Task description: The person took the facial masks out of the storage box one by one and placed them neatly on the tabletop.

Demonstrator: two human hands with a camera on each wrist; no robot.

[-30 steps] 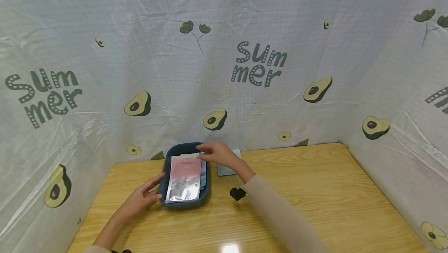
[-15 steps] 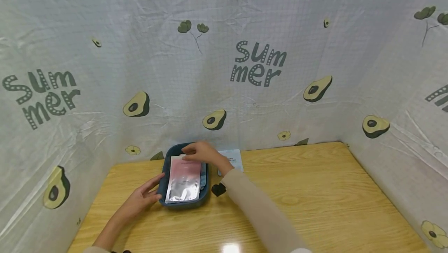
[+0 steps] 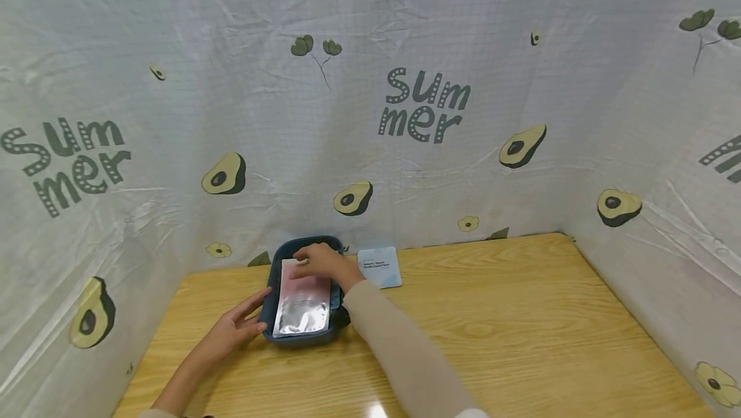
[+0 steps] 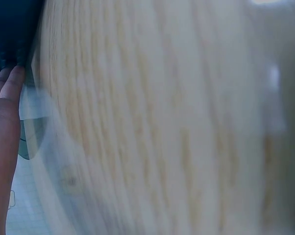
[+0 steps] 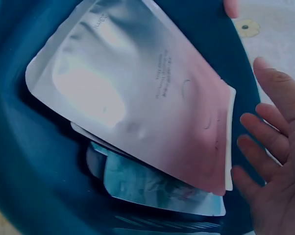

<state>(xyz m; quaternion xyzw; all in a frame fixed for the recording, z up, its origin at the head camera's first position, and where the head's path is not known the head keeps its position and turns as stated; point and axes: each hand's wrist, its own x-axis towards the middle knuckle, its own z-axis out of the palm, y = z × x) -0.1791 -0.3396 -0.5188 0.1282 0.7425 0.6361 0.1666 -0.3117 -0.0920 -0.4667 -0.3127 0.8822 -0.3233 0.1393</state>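
A dark blue plastic bin [image 3: 302, 342] stands on the table near the back wall. Inside it lies a flat pink-and-silver sachet [image 3: 302, 312] on top of other packets; in the right wrist view a teal packet [image 5: 152, 183] sticks out beneath it. My left hand [image 3: 234, 325] touches the bin's left side with its fingers straight. Over the sachet's far pink end hovers my right hand [image 3: 324, 262]. In the right wrist view its fingers [image 5: 262, 129] are spread and lightly bent beside that end, with nothing between them.
A pale blue square packet [image 3: 379, 268] with dark print lies on the wooden table [image 3: 498, 315], right of the bin. White sheeting [image 3: 301, 148] printed with avocados walls in the back and both sides.
My right hand has moved left, from the bin's far right corner to above the sachet's far end, uncovering the pale blue packet. The left hand has stayed at the bin.
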